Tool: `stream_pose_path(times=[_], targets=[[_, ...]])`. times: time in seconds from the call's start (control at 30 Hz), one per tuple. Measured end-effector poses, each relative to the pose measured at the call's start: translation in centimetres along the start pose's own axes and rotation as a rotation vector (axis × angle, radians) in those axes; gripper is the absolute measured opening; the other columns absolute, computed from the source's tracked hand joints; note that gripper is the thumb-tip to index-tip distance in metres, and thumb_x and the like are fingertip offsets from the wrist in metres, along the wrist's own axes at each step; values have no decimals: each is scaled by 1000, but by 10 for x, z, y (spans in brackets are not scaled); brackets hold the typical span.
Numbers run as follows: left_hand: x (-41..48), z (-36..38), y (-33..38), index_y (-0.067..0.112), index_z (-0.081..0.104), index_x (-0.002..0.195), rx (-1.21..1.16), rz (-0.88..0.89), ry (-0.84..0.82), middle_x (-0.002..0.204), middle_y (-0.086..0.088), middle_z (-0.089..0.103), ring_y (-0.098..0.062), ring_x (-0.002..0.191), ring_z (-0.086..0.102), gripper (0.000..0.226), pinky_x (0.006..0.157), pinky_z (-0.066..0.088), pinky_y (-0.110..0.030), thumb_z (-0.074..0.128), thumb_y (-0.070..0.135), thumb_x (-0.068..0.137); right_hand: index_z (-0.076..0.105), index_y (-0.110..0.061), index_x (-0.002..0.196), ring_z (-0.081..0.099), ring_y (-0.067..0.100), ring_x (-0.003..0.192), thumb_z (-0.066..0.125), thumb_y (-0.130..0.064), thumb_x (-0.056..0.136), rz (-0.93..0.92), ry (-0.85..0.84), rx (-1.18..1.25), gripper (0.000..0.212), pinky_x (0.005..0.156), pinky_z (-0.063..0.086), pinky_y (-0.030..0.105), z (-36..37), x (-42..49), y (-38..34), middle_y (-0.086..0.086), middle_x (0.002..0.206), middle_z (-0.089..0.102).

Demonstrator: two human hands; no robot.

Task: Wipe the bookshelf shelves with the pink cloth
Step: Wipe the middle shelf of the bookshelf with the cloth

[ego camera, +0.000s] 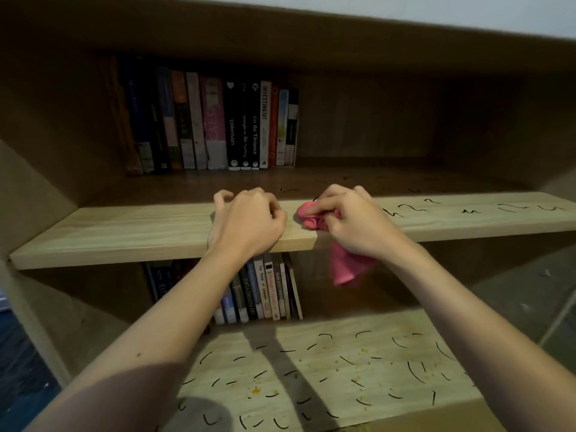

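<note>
My right hand (352,219) grips the bunched pink cloth (311,217) on the front of the upper wooden shelf (124,232); a tail of the cloth hangs below the shelf edge. My left hand (247,218) rests on the same shelf just left of the cloth, fingers curled, holding nothing. Black scribble marks run along the shelf to the right of the cloth. The lower shelf (311,363) carries many black marks and yellow crumbs.
A row of upright books (212,123) stands at the back left of the upper shelf. More books (265,291) stand at the back of the lower shelf. The bookcase side panels close in left and right. A dark floor shows at lower left.
</note>
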State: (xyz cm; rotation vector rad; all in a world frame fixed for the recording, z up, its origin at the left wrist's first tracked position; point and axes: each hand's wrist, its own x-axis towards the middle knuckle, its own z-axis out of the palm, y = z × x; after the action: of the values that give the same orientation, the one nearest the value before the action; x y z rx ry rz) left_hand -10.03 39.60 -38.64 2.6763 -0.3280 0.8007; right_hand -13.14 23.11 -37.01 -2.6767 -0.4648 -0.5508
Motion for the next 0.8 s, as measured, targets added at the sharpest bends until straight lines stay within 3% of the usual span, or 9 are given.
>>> stream_pose_path(times=[0.13, 0.23, 0.3, 0.37, 0.47, 0.53, 0.57, 0.67, 0.8], targets=[[1, 0, -1, 28, 66, 93, -31, -20, -18, 105, 9, 60, -13, 98, 51, 24, 104, 17, -38, 43, 30, 90, 70, -27, 107, 48, 24, 108, 45, -10, 92, 119, -7, -35, 34, 97, 40, 41, -15, 6, 21, -8, 101, 51], [1, 2, -2, 28, 66, 93, -32, -32, -14, 104, 9, 59, -11, 93, 48, 23, 104, 15, -37, 43, 29, 90, 72, -28, 100, 48, 13, 102, 46, -6, 89, 17, -35, -34, 36, 101, 32, 33, -15, 1, 14, -16, 92, 52], [1, 2, -2, 27, 67, 94, -33, -33, -6, 104, 9, 59, -9, 88, 44, 24, 103, 15, -36, 43, 28, 91, 73, -28, 97, 48, 7, 94, 45, -2, 88, -27, -78, 24, 39, 94, 33, 26, -19, -6, 6, -20, 87, 51], [0, 1, -2, 27, 67, 96, -33, -30, -18, 104, 9, 59, -9, 87, 42, 25, 103, 15, -36, 42, 28, 92, 73, -26, 98, 49, 1, 85, 46, -2, 89, 55, -104, 44, 38, 84, 38, 21, -29, -4, 11, -17, 88, 52], [0, 1, -1, 27, 67, 97, -30, -31, -18, 103, 9, 60, -9, 87, 42, 25, 103, 15, -36, 42, 28, 92, 73, -24, 101, 54, 7, 95, 50, -6, 89, 127, -84, -52, 32, 88, 43, 28, -29, 7, 14, -17, 86, 53], [0, 1, 0, 27, 67, 96, -23, -42, -7, 102, 8, 61, -10, 87, 43, 25, 103, 16, -36, 43, 28, 92, 72, -26, 103, 51, 14, 105, 51, -10, 88, 46, -93, -114, 30, 101, 38, 36, -19, 11, -1, -16, 89, 52], [0, 1, 0, 27, 67, 96, -23, -47, -4, 102, 8, 61, -10, 88, 44, 25, 103, 16, -36, 43, 28, 91, 72, -25, 104, 50, 10, 101, 51, -12, 89, -9, -106, -118, 29, 104, 33, 34, -14, 10, -8, -16, 90, 52], [-2, 0, -1, 28, 68, 97, -41, -54, -13, 102, 9, 63, -10, 92, 47, 25, 104, 15, -36, 43, 26, 91, 72, -20, 107, 47, -3, 76, 53, -10, 90, -8, -146, -34, 27, 90, 34, 20, -19, 7, -10, -14, 88, 56], [1, -2, -6, 32, 67, 100, -152, -97, -37, 103, 11, 64, -13, 111, 48, 22, 105, 16, -35, 48, 26, 90, 73, -21, 102, 55, 10, 92, 50, -6, 89, 167, -130, -82, 30, 89, 48, 31, -28, 14, 8, -5, 106, 66]])
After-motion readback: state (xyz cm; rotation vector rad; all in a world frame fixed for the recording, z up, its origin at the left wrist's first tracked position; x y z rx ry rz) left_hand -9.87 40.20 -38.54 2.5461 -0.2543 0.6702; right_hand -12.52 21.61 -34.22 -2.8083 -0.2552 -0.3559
